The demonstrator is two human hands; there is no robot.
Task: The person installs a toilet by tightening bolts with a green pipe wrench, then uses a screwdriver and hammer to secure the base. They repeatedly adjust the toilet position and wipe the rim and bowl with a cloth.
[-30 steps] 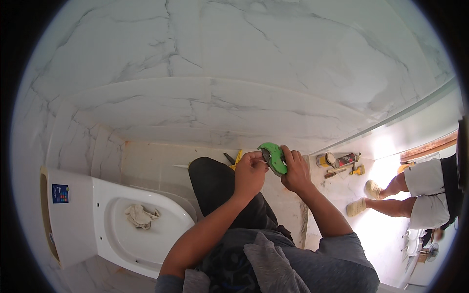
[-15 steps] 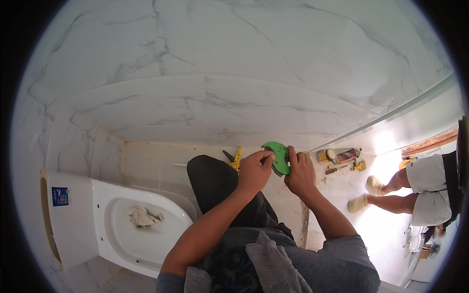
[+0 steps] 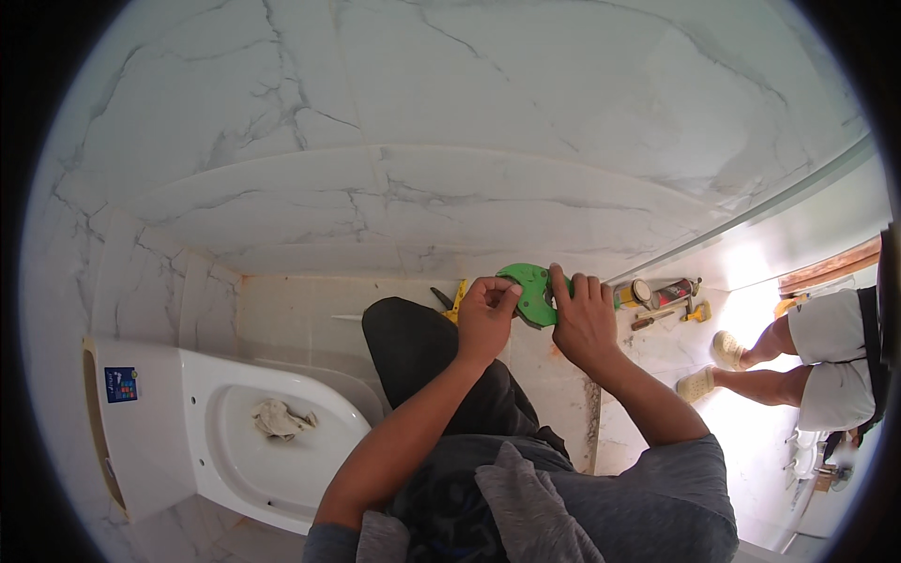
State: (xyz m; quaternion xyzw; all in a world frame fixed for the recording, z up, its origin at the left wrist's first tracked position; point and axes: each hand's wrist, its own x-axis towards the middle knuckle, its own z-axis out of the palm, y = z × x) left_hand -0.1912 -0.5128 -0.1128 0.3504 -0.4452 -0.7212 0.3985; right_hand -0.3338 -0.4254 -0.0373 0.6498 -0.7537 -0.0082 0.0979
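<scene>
1. we see our left hand (image 3: 485, 317) and right hand (image 3: 584, 319) raised side by side in front of us, both closed on a green cutter tool (image 3: 530, 291) with a rounded head.
2. the tool sits between the two hands: its round green part rises just above and to the right of the left hand's knuckles, and directly left of the right hand's fingers.
3. our left hand is curled tight, fingertips pinching the tool's left edge; our right hand wraps the other side, fingers lying along it, thumb hidden.
4. just left of the left hand, yellow pliers (image 3: 454, 298) lie on the tiled floor (image 3: 310, 300), partly hidden behind our dark knee (image 3: 413, 342).
5. to the right of the right hand, close by, lie a spray can (image 3: 668, 292) and a round tin (image 3: 634, 294), with a small hand tool (image 3: 649, 321) and a yellow piece (image 3: 696, 312) beside them.
6. farther right of that hand stands another person's legs (image 3: 751, 361) in pale shoes, well apart from us.
7. below and left of the left hand is a white toilet (image 3: 188, 422) with a crumpled rag (image 3: 279, 418) in its bowl.
8. a marble-tiled wall (image 3: 450, 122) fills the view above both hands.
</scene>
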